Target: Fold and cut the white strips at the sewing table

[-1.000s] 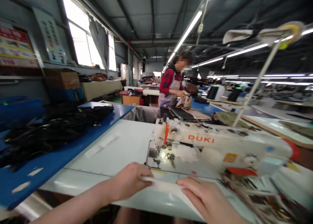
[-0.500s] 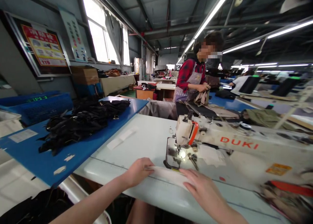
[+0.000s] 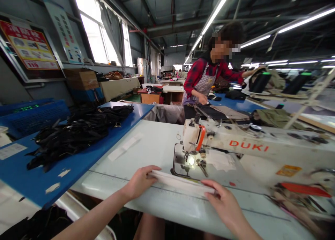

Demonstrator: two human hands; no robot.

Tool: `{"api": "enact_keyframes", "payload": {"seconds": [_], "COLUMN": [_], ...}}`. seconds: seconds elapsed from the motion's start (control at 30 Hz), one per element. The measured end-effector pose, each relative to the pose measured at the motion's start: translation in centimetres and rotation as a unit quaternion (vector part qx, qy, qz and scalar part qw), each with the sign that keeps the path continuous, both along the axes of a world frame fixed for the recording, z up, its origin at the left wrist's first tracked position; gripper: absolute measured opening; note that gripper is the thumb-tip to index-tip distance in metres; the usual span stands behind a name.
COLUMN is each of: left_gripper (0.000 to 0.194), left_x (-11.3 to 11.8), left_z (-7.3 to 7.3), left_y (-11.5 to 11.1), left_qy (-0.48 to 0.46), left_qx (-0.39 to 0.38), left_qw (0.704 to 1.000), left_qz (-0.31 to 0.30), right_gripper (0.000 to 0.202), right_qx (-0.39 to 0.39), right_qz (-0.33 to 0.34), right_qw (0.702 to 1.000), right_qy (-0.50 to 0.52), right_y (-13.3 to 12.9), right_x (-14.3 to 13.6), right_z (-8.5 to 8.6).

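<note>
A narrow white strip [image 3: 183, 184] is stretched between my two hands, over the front edge of the pale sewing table [image 3: 154, 145]. My left hand [image 3: 141, 180] pinches its left end between thumb and fingers. The right end is held by my right hand [image 3: 221, 196], thumb below and fingers on top. Just behind the strip stands the sewing machine [image 3: 192, 137], its lit needle plate [image 3: 180, 159] bare of cloth. A small metal tool [image 3: 202, 166] lies beside the needle area.
Black strap pieces [image 3: 70, 135] are heaped on the blue table [image 3: 91, 154] at the left. White paper-like pieces [image 3: 125, 147] lie on the sewing table. A person [image 3: 206, 75] in a checked apron stands behind the machine, near folded cloth [image 3: 230, 112].
My right hand has shifted right, and more of the strip shows between my hands. The person behind has reached one arm out to the right. The view has turned slightly right.
</note>
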State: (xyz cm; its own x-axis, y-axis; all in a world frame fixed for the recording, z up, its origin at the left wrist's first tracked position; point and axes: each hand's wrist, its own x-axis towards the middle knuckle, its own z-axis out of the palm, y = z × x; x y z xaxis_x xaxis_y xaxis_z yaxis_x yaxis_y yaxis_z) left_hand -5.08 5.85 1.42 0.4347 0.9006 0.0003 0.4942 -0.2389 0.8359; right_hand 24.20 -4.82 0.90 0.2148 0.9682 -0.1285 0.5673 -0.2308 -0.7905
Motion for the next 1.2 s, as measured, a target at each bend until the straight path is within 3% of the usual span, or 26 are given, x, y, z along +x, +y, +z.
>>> {"api": "enact_keyframes", "payload": {"seconds": [0.1,0.2,0.3,0.43,0.53,0.63,0.83,1.2], "left_gripper": [0.026,0.029,0.042,0.065,0.071,0.063,0.044,0.035], "left_x": [-0.2,-0.4,-0.6,-0.6,0.0,0.4,-0.1,-0.5], "left_z": [0.2,0.2,-0.4,-1.9,-2.4,-1.6,0.6,0.0], "left_y": [0.1,0.0,-0.2,-0.4,-0.3,-0.2,-0.4,-1.1], "left_qy": [-0.019,-0.011,-0.018,-0.100,-0.135,-0.126,0.000,0.004], "left_qx": [0.002,-0.006,-0.008,-0.025,-0.038,-0.051,-0.015,-0.015], "left_qw": [1.000,1.000,1.000,0.995,0.990,0.991,1.000,1.000], "left_qz": [-0.008,-0.004,0.008,-0.010,-0.019,-0.010,0.009,0.014], "right_gripper": [0.041,0.043,0.047,0.056,0.056,0.053,0.049,0.048], "right_qx": [0.004,0.007,0.001,0.007,0.009,0.009,0.013,0.003], "right_qz": [0.009,0.018,0.016,0.025,0.013,0.002,-0.012,0.017], "right_qw": [1.000,0.999,0.999,0.992,0.984,0.981,0.984,0.992], "right_qy": [0.018,0.029,0.047,0.124,0.176,0.193,0.175,0.129], "right_y": [0.5,0.7,0.6,0.8,1.3,1.6,1.4,1.7], "right_x": [-0.1,-0.3,-0.4,-0.9,-1.3,-1.5,-1.2,-0.8], "right_z": [0.5,0.6,0.3,-0.2,-0.4,-0.1,0.9,-0.8]}}
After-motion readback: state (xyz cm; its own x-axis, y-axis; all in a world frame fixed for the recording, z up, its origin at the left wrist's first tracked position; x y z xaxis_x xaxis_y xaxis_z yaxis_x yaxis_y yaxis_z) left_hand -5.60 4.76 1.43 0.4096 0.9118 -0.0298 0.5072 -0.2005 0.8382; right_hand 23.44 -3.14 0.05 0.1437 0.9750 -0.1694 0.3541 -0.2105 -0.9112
